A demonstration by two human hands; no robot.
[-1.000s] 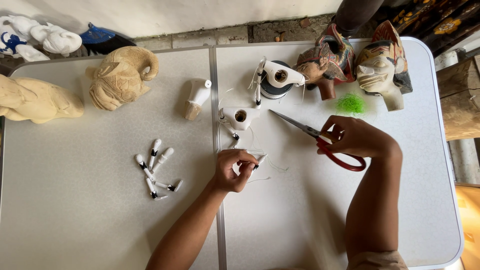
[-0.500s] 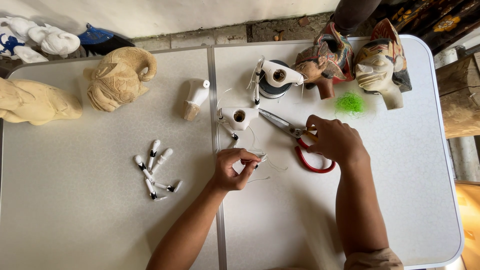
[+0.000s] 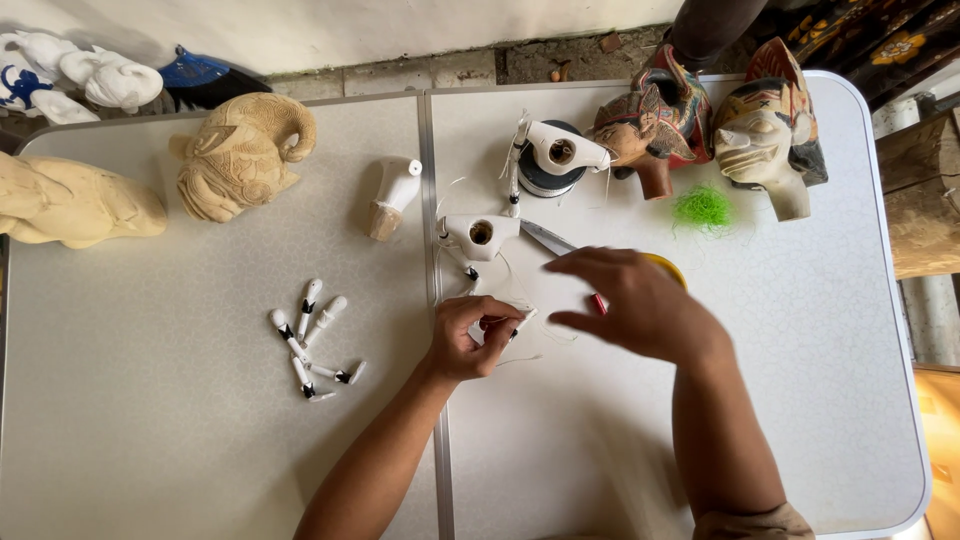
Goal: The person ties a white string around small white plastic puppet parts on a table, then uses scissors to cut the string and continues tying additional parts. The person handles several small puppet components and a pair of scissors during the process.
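Note:
My left hand is closed on a small white peg-like piece with a black tip; a thin thread trails from it. Just beyond it lies a white carved body piece with a round hole. My right hand hovers beside my left hand with its fingers spread and nothing in them. Under it lie the scissors: the blade points out to the upper left, and a bit of red handle shows below the fingers. A yellow edge peeks from behind this hand.
Several small white black-tipped pegs lie at left. Further back are a white piece with a wooden end, a dark spool carrying another white piece, two painted heads, green fluff and tan carvings.
My right hand carried the scissors left toward the table's middle, let go of them, and now hovers open above them. My left hand kept its grip and barely moved.

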